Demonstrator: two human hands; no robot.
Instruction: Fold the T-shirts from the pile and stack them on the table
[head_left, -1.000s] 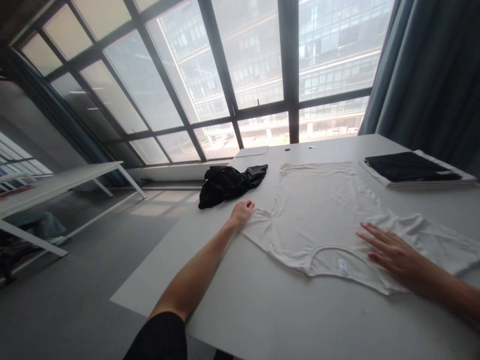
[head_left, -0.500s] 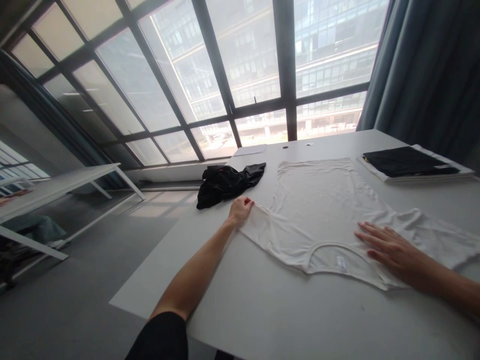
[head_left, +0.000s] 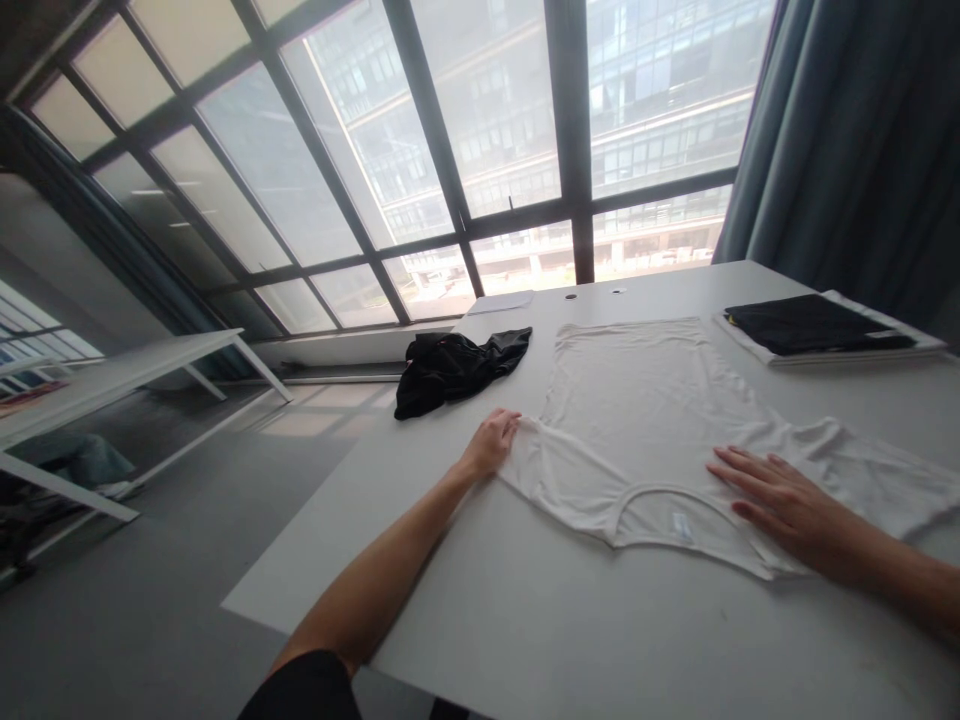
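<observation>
A white shirt [head_left: 637, 410] lies spread on the white table [head_left: 480, 620], its neckline toward me and a small label inside the collar. At the end of its left sleeve is my left hand [head_left: 491, 443], its fingers closed on the sleeve edge. My right hand [head_left: 787, 505] rests flat on the shirt beside the neckline, fingers stretched out. The shirt's right sleeve runs off past my right wrist, with wrinkles in it.
A crumpled black garment [head_left: 454, 368] lies at the table's left edge. Folded black cloth [head_left: 814, 325] sits on folded white cloth [head_left: 930, 345] at the back right. Another white table [head_left: 127, 375] stands far left, beyond the floor.
My left hand has moved a little to the right, bringing the sleeve end inward, and the sleeve is more bunched. My right hand has barely moved.
</observation>
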